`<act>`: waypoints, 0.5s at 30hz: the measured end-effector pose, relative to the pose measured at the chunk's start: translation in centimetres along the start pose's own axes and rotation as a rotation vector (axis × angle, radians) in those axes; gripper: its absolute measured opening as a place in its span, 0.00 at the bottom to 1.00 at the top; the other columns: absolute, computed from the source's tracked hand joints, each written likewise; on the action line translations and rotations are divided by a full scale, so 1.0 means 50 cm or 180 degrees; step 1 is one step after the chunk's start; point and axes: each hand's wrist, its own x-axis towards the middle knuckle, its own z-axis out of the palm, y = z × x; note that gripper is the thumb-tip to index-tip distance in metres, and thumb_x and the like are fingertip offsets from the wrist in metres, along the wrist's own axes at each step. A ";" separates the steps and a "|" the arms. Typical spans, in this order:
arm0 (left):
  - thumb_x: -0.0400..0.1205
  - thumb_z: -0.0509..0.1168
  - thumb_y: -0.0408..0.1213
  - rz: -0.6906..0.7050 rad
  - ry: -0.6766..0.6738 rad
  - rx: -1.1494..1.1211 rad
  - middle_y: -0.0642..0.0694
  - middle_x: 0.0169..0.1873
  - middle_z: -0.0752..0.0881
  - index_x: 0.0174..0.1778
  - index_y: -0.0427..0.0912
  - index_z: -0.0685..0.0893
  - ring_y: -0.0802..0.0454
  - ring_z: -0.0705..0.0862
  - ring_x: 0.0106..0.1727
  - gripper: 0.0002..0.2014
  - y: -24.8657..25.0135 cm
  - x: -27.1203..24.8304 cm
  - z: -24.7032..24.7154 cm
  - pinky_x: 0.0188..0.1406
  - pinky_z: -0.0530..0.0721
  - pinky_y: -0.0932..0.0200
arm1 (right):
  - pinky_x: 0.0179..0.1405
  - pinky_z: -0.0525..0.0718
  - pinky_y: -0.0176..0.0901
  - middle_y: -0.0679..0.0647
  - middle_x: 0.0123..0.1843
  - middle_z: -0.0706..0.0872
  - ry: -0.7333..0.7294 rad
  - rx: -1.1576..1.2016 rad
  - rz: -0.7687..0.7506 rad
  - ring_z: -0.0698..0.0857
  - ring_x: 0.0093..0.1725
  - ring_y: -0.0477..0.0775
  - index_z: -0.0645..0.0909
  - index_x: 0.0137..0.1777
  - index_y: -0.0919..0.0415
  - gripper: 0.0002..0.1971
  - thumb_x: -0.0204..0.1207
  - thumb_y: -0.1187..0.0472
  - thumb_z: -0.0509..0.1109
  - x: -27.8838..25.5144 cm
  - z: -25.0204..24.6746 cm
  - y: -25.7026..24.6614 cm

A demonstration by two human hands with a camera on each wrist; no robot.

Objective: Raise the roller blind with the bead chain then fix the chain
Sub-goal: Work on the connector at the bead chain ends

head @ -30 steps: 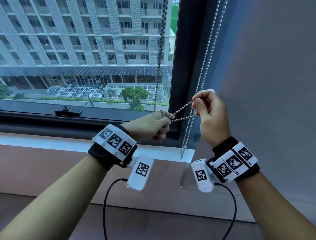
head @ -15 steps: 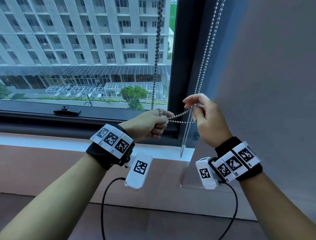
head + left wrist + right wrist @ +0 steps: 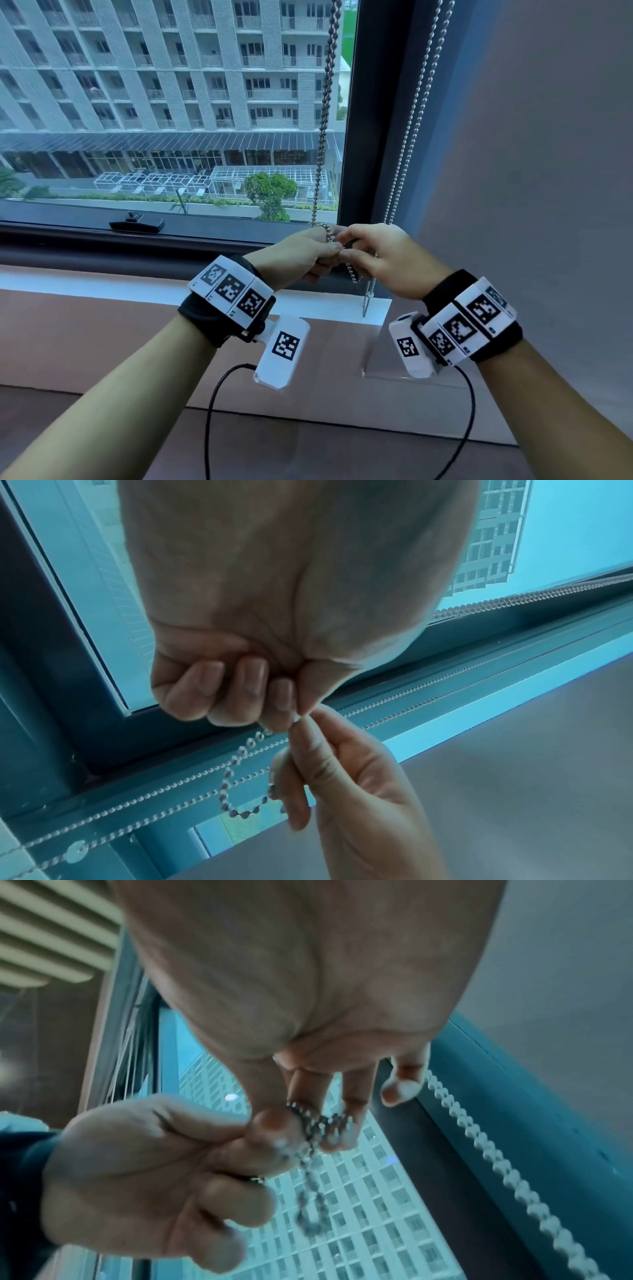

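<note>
The bead chain [image 3: 321, 144] hangs down in front of the window glass [image 3: 171, 102], just left of the dark frame [image 3: 373, 137], and its lower end is gathered between the two hands, a short loop drooping below them. The left hand [image 3: 298, 255] is fisted, thumb and forefinger pinching the chain to hold it taut; the right hand [image 3: 387, 260] pinches the loop at its fingertips [image 3: 342, 1137], likely to tie or hook it (no hook is visible). A second, paler chain [image 3: 416, 113] hangs free beside the grey blind [image 3: 531, 154] at right.
</note>
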 end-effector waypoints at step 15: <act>0.84 0.39 0.45 -0.0334 -0.0256 -0.0299 0.49 0.28 0.67 0.74 0.59 0.70 0.54 0.63 0.28 0.25 -0.004 0.007 -0.015 0.32 0.57 0.56 | 0.43 0.86 0.51 0.61 0.42 0.90 0.0424 0.0497 0.0119 0.88 0.40 0.60 0.79 0.39 0.62 0.10 0.78 0.56 0.68 -0.003 0.027 0.018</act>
